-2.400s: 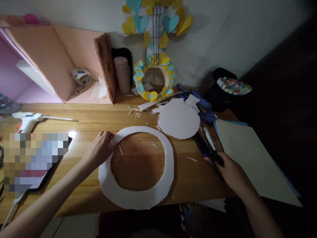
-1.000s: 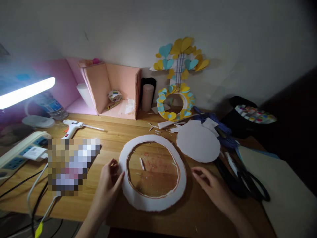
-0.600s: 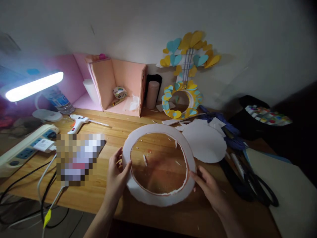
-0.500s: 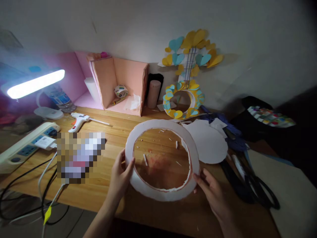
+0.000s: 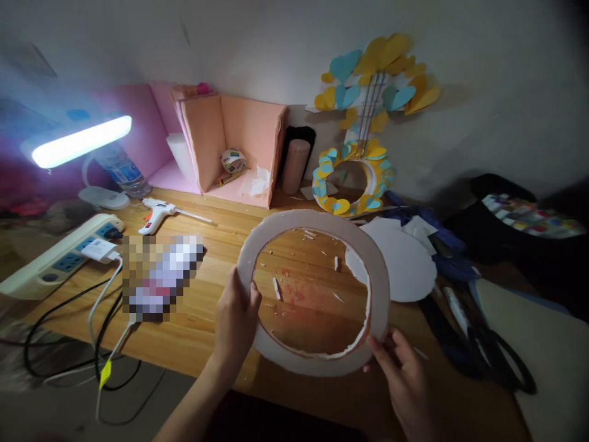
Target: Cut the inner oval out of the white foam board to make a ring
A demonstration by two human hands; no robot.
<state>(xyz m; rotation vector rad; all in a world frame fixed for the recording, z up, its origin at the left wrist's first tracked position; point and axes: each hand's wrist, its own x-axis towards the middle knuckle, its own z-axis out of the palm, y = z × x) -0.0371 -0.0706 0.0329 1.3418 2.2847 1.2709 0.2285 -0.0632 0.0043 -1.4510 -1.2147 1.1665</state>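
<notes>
Between my hands is a white ring [image 5: 317, 367], cut from what looks like foam board, its inner edge ragged with a reddish-brown line. My left hand [image 5: 237, 319] pinches the ring's left side, thumb on the near face. At the lower right of the ring, my right hand [image 5: 400, 371] grips it between thumb and fingers. The ring is raised and tilted above the wooden table [image 5: 193, 331]. Through its opening show small white scraps [image 5: 277, 288] and a reddish stain. A white round sheet [image 5: 396, 264] lies partly behind the ring's right side.
Scissors [image 5: 504, 356] with black handles lie at the right beside a pale board [image 5: 529, 331]. At the left are a glue gun [image 5: 157, 216], a power strip [image 5: 64, 255] with cables, and a lit lamp [image 5: 83, 141]. Behind stand a pink box [image 5: 253, 135] and a paper-heart decoration [image 5: 354, 150].
The ring has shifted slightly right in view and tilted up more. My left hand has moved higher along its side. The whole view has also shifted a little.
</notes>
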